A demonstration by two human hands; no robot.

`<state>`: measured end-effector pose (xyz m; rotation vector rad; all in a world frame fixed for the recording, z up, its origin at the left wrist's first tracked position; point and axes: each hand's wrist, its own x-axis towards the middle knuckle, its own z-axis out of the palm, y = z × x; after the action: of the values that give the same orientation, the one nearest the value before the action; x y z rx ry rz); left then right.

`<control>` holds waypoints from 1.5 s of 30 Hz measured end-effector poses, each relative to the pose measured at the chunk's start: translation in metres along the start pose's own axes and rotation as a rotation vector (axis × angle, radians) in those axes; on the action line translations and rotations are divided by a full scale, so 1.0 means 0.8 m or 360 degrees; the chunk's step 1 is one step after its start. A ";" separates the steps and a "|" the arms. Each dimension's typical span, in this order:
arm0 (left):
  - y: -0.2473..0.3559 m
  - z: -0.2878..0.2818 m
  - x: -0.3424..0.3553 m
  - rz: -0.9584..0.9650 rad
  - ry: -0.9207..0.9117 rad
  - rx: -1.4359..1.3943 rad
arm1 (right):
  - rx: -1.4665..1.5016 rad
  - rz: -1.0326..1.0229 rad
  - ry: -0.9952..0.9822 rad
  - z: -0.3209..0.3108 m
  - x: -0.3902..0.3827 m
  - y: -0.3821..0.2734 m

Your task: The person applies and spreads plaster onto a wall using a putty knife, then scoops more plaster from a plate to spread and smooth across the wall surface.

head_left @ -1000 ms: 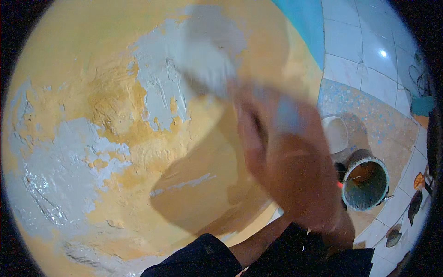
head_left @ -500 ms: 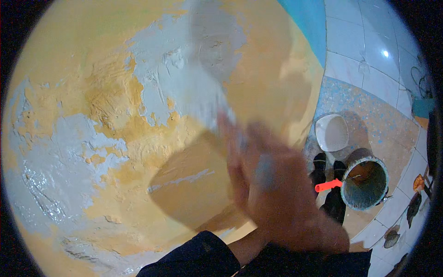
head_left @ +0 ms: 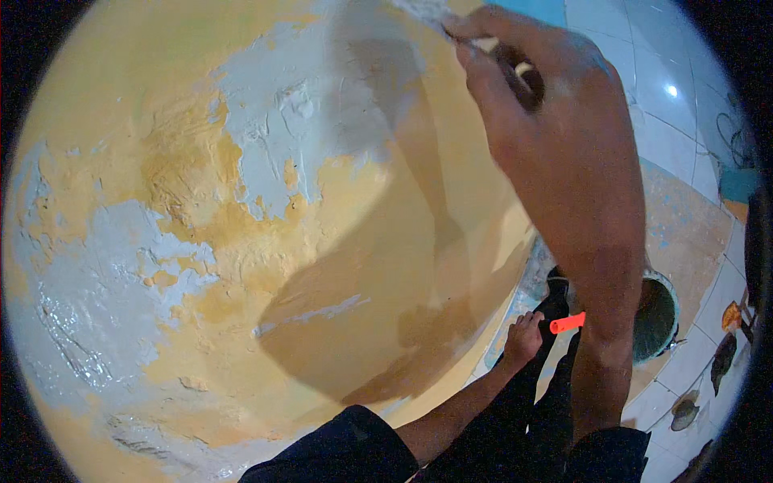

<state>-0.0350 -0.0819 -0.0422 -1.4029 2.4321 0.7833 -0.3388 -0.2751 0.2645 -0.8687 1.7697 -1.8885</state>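
My right hand is raised at the top right, in front of the wall. Its fingers are pinched round a small pale-handled tool, whose whitish, smeared-looking end points at the top of the wall; its exact kind is mostly hidden. The yellow wall carries patches of grey-white filler, some of it wet and shiny at the lower left. Low beside my dark trouser leg hangs my left hand, fingers loosely bent and slightly apart, with nothing visible in them.
Behind my right forearm stands a bucket, partly hidden, with a red-orange handle-like piece nearby. A speckled board lies on white floor tiles. Several dark scraps lie at the far right.
My right hand has moved from the middle of the wall up and to the right. My left hand now shows below. The white dish on the floor is hidden behind my right arm.
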 end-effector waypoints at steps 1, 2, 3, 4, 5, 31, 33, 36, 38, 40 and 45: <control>0.001 0.000 0.000 0.0005 -0.0005 -0.0007 | -0.0004 -0.0019 0.0076 0.001 0.001 0.006; 0.002 -0.001 0.000 -0.0008 -0.0024 0.0052 | -0.0018 -0.0016 0.0028 0.001 -0.005 0.009; 0.002 -0.002 0.001 -0.0022 -0.0041 0.0114 | -0.0113 0.0013 -0.0089 0.000 -0.021 0.010; 0.003 -0.002 0.001 -0.0023 -0.0046 0.0114 | -0.0187 -0.0093 -0.0157 0.001 -0.034 0.011; 0.003 -0.001 0.001 -0.0011 -0.0036 0.0098 | -0.0294 -0.0081 -0.0356 0.004 -0.064 0.010; -0.006 0.004 0.004 -0.0014 0.0019 0.0109 | -0.0119 0.0263 -0.0456 -0.020 -0.047 0.004; -0.008 0.002 0.001 0.0037 0.0049 0.0066 | -0.0139 0.0219 -0.0364 -0.009 -0.032 -0.002; -0.008 0.007 0.003 -0.0009 0.0073 0.0171 | -0.0095 -0.0243 -0.0285 0.009 -0.039 -0.010; -0.009 0.009 0.007 -0.0021 0.0078 0.0165 | -0.0077 -0.0197 -0.0503 0.005 -0.067 -0.010; -0.011 0.010 0.009 -0.0027 0.0059 0.0126 | 0.0050 0.0161 -0.0822 -0.016 -0.107 -0.030; -0.013 0.004 0.006 -0.0018 0.0034 0.0106 | -0.0150 0.0349 -0.0725 -0.041 -0.127 -0.021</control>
<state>-0.0291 -0.0879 -0.0506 -1.4063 2.4406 0.6815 -0.2855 -0.1809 0.2644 -0.9985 1.6018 -1.3488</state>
